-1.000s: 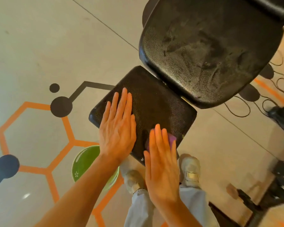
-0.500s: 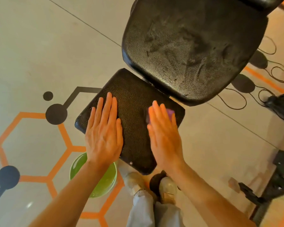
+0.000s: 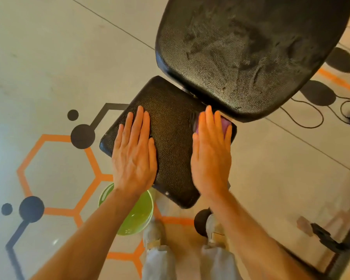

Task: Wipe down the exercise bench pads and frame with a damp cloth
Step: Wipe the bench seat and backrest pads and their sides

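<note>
The seat pad point(image 3: 170, 142) of the exercise bench is taken as the reference point. It is seen from above as a black, textured, roughly square cushion set at an angle.

The left hand point(image 3: 134, 156) is laid flat on the near-left part of the seat pad, palm down, fingers straight and held close together; nothing is held in it.

The right hand point(image 3: 211, 156) is pressed flat on the right part of the seat pad, fingers straight and together, with a purple cloth point(image 3: 225, 123) trapped beneath the fingers. Only the cloth's edges are visible, at the far-right corner of the seat pad, close under the lower lip of the back pad point(image 3: 251, 49).

The back pad is found directly beyond the seat pad, overhanging its far edge. Smears and dull streaks are noted across its surface.

A green bowl point(image 3: 135, 217) is observed on the floor point(image 3: 49, 57) below the near-left edge of the seat pad, partly covered by the left forearm. Two light shoes and pale trouser legs are seen at the near side of the seat pad. Orange hexagon lines and black dots are painted on the floor to the left of it. Dark frame parts point(image 3: 327, 239) are recorded to the near right, their detail unclear.
</note>
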